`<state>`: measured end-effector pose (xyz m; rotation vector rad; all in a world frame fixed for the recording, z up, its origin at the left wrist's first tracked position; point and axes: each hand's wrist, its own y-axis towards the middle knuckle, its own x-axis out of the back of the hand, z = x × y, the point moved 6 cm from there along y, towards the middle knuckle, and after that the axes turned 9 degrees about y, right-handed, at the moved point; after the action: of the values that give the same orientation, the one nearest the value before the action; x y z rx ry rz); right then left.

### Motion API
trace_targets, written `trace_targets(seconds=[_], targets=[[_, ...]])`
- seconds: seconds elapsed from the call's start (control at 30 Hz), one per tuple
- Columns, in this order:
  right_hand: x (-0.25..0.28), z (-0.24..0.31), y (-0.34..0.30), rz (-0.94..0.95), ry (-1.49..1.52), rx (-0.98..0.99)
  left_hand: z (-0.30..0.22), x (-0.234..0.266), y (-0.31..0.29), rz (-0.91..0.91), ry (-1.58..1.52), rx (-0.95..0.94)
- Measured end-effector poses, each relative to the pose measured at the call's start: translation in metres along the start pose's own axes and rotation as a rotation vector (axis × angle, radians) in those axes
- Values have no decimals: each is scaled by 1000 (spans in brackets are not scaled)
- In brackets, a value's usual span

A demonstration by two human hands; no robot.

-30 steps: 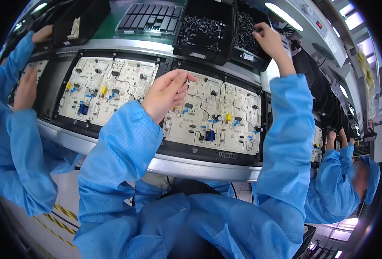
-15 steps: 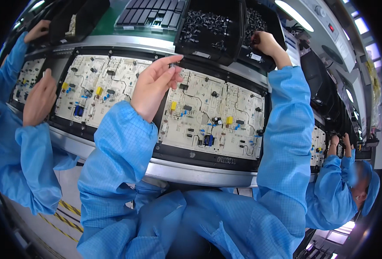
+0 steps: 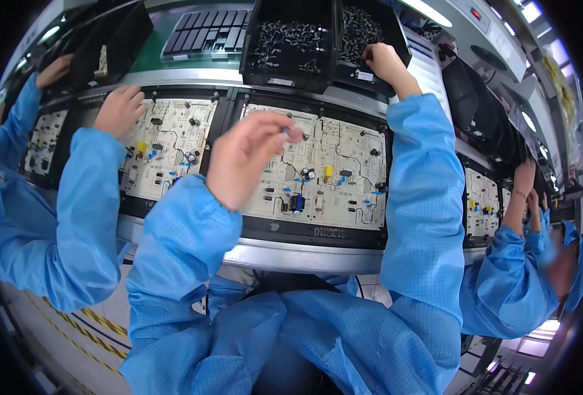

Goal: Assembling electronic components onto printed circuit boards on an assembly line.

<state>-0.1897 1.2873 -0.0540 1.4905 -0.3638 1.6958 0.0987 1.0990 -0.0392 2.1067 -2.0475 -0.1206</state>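
My left hand (image 3: 247, 159) is over the left part of a pale circuit board (image 3: 351, 197), slightly blurred by motion. Pinched between its thumb and fingers is a small electronic component (image 3: 285, 132), too small to name more closely. My right hand (image 3: 389, 64) reaches into the front of the right black bin (image 3: 364, 78), which holds many small dark components (image 3: 359, 29). Its fingers are drawn together there, and what they hold is hidden. The board sits in a black frame (image 3: 291, 235) and carries yellow, blue and black parts.
Left of the right bin stands another black bin (image 3: 288, 79) with loose dark parts. A tray of dark blocks (image 3: 206, 33) lies farther left. A co-worker's hand (image 3: 119, 112) is over the neighbouring board (image 3: 163, 151). Another person (image 3: 508, 276) works at the right.
My left hand has moved nearer and over the board with its component. My right hand stays at the right bin. The left co-worker's near hand has moved right, over the neighbouring board. The view has shifted.
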Motion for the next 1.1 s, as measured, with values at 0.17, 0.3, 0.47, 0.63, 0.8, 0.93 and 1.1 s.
trace_targets(seconds=[0.17,0.3,0.47,0.63,0.8,0.93,1.1], targets=[[0,-17,1,59,-52,-45,3,-80,-28,257,328,-132],[17,18,-9,-169,-312,117,19,-124,-39,412,618,-270],[74,24,-36,-670,-234,236,22,-148,-36,409,885,-574],[81,-57,-45,-812,97,-69,20,-155,-33,398,997,-535],[49,-100,-35,-898,654,-171,16,-152,-30,411,1013,-511],[43,-142,-54,-820,61,-477,15,-152,-28,414,1019,-485],[13,-136,-57,-464,-419,-288,13,-151,-27,408,1032,-469]])
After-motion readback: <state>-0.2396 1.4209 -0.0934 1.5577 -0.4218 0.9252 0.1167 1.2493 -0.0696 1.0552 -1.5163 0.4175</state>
